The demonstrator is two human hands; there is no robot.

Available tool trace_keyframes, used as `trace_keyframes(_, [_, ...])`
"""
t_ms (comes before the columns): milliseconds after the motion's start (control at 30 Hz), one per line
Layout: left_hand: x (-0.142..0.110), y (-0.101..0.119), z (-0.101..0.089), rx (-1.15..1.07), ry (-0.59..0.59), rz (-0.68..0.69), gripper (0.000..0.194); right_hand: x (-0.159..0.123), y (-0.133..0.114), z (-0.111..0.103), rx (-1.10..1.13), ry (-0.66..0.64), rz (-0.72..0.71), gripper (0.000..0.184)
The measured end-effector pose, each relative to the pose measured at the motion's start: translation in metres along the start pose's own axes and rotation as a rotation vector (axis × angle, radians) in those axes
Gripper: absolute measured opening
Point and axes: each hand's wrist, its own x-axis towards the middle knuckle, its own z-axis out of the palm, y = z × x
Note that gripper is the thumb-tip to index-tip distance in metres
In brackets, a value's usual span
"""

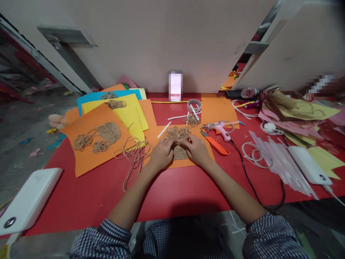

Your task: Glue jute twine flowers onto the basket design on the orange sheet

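Observation:
A jute-cord shape (178, 141) with looped flower coils lies on an orange paper sheet (159, 135) at the middle of the red table (172, 187). My left hand (161, 154) presses on its left side with curled fingers. My right hand (196, 149) presses on its right side, fingertips pinched onto the cord. Part of the shape is hidden under both hands. A loose bundle of jute cord (133, 153) trails just left of my left hand.
Orange sheet with finished jute shapes (98, 138) and stacked coloured papers (126, 108) lie left. Pink glue gun (222, 129), orange cutter (215, 144), tape roll (194, 105), glue sticks (280, 162), power banks (308, 165) (29, 198) and a jute spool (281, 99) sit around.

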Motion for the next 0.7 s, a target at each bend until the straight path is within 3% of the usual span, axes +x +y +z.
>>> trace_keyframes(200, [0.004,0.006,-0.009,-0.261,0.126,-0.057,0.026,-0.003,-0.002,-0.007,0.054,0.064,-0.096,0.027])
trace_keyframes(433, [0.006,0.001,-0.009,-0.716,0.136,-0.165,0.029,-0.008,-0.004,-0.011,0.051,0.101,-0.241,0.041])
trace_keyframes(700, [0.003,-0.004,-0.024,-0.789,-0.176,-0.181,0.037,-0.012,-0.006,-0.022,-0.032,0.119,-0.436,0.037])
